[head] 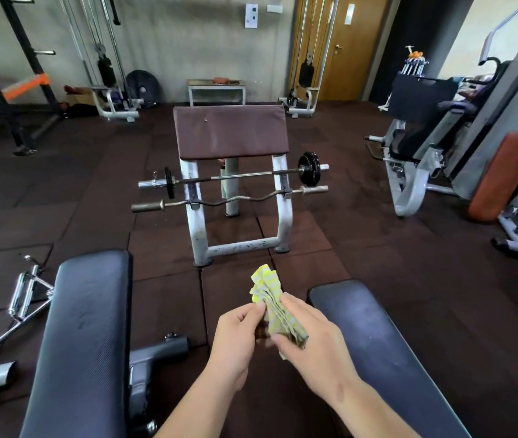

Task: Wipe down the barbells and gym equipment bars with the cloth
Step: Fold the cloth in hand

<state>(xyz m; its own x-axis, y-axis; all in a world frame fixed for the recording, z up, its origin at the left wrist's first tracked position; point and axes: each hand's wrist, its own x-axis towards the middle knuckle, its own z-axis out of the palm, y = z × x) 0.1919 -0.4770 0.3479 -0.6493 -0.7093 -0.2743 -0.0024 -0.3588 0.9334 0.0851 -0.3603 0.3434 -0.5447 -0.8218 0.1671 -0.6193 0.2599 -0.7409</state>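
Head view: both my left hand (241, 335) and right hand (311, 338) pinch the bunched yellow cloth (272, 303), well short of the racked barbell (235, 177) and curl bar (229, 200); loose folds risk snagging collars.

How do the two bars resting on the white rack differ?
The upper barbell is straight; the lower curl bar is wavy in the middle. The upper barbell carries black plates at both ends; the lower curl bar is unloaded. Both lie crosswise on the rack, untouched, while both hands hold the cloth.
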